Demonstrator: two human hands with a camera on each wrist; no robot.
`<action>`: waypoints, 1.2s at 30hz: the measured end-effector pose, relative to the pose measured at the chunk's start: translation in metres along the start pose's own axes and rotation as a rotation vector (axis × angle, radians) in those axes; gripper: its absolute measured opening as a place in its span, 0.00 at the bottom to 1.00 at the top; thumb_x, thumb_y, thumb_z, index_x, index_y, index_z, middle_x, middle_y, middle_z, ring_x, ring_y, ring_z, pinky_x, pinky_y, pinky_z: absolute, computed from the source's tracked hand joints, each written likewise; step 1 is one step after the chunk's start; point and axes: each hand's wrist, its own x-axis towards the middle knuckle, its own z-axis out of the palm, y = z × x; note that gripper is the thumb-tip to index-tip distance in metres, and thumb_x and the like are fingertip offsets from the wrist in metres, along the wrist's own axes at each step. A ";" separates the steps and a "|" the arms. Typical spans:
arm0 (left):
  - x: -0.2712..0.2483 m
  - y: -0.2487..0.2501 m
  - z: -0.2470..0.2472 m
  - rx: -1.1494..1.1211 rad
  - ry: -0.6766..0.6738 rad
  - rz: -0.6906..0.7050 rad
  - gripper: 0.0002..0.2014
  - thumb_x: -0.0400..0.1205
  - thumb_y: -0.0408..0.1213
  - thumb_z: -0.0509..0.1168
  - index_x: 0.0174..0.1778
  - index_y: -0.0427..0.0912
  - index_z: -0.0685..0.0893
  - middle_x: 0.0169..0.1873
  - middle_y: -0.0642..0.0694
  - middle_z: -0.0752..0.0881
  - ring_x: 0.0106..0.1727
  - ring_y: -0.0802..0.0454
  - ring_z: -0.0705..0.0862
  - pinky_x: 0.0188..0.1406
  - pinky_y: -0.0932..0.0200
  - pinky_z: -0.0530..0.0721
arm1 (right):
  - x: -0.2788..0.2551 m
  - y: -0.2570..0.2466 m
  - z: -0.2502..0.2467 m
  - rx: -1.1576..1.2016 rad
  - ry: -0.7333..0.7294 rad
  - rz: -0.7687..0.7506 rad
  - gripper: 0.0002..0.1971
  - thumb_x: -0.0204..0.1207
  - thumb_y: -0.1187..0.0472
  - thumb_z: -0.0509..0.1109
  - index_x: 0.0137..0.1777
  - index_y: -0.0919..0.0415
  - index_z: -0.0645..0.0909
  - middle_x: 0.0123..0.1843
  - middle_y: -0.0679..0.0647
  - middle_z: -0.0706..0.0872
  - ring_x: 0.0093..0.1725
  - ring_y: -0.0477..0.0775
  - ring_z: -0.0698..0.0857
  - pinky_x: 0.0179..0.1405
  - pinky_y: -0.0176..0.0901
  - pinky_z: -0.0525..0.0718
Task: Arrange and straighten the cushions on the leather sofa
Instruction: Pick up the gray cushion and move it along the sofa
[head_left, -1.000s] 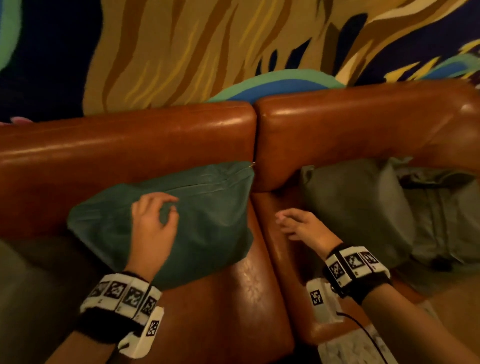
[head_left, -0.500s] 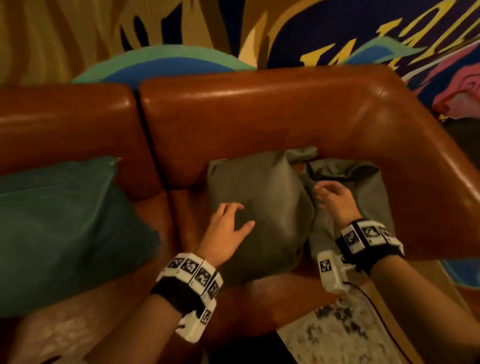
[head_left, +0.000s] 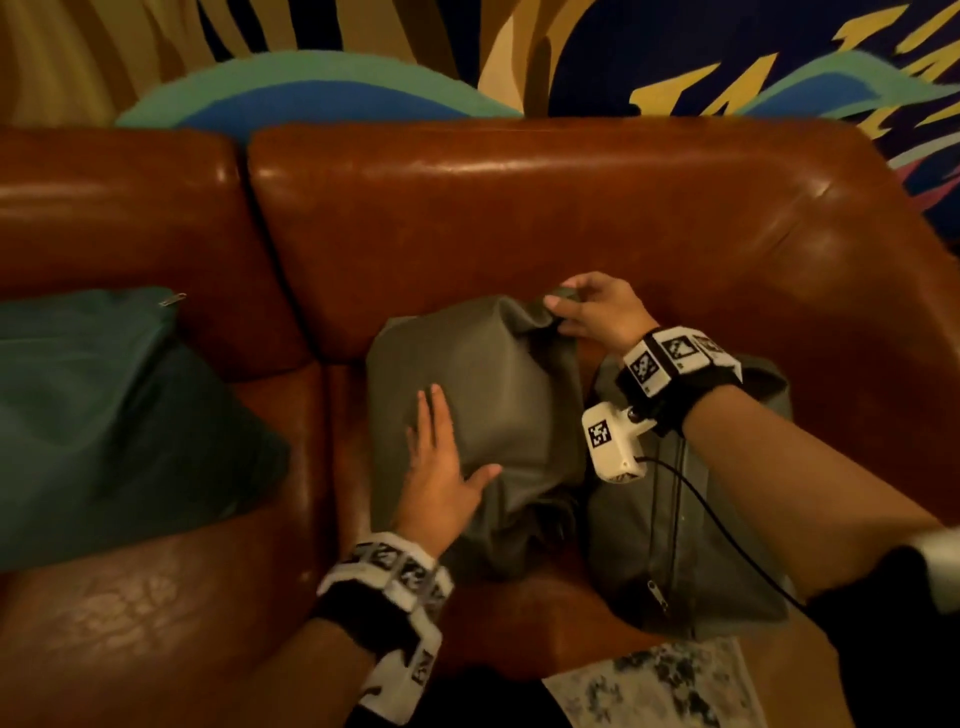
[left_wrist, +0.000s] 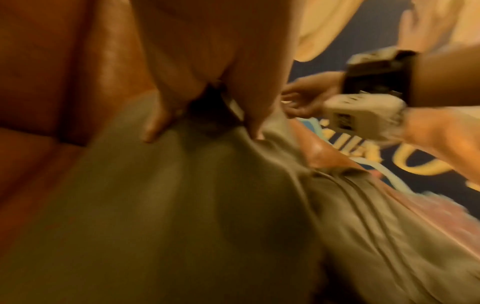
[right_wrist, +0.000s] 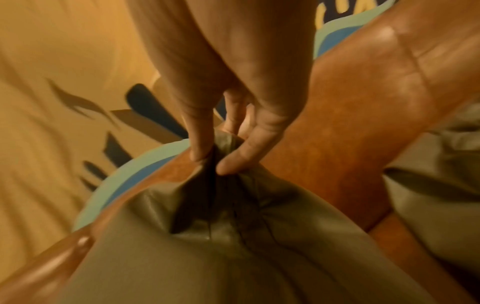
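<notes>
An olive-grey cushion (head_left: 488, 395) leans against the backrest of the brown leather sofa (head_left: 519, 208), on its right seat. My left hand (head_left: 441, 467) lies flat on the cushion's front, fingers straight, also seen pressing the fabric (left_wrist: 182, 185) in the left wrist view. My right hand (head_left: 582, 312) pinches the cushion's top right corner (right_wrist: 223, 148) between thumb and fingers. A second grey cushion (head_left: 675, 530) lies flat beside it, partly under my right forearm. A dark green cushion (head_left: 104, 415) rests on the left seat.
The sofa's right arm (head_left: 857, 312) curves round close behind the grey cushions. A painted mural wall (head_left: 571, 52) rises behind the backrest. A pale patterned rug (head_left: 660, 686) lies on the floor at the sofa's front edge.
The view has swung right from the green cushion. My left hand left it and now lies flat on the olive cushion. My right hand rose to pinch that cushion's top corner.
</notes>
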 end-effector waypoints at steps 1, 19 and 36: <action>0.001 -0.014 -0.016 -0.050 0.010 0.023 0.56 0.73 0.48 0.75 0.81 0.54 0.35 0.85 0.45 0.46 0.86 0.46 0.49 0.83 0.45 0.56 | -0.008 -0.007 0.006 0.035 -0.062 -0.042 0.10 0.77 0.66 0.74 0.55 0.57 0.80 0.57 0.61 0.85 0.47 0.53 0.87 0.44 0.37 0.89; -0.008 -0.035 -0.085 -0.734 -0.004 -0.315 0.40 0.68 0.50 0.76 0.76 0.64 0.67 0.66 0.54 0.79 0.64 0.52 0.80 0.66 0.50 0.79 | -0.098 0.081 0.066 0.314 -0.189 0.316 0.43 0.64 0.34 0.76 0.80 0.30 0.63 0.77 0.40 0.76 0.78 0.55 0.72 0.80 0.75 0.58; 0.033 -0.019 -0.137 -0.028 -0.077 -0.258 0.52 0.63 0.75 0.68 0.81 0.55 0.63 0.75 0.50 0.73 0.73 0.47 0.75 0.74 0.47 0.73 | -0.077 0.065 0.052 0.314 0.200 0.086 0.67 0.41 0.32 0.87 0.82 0.46 0.59 0.79 0.53 0.75 0.76 0.58 0.77 0.74 0.61 0.76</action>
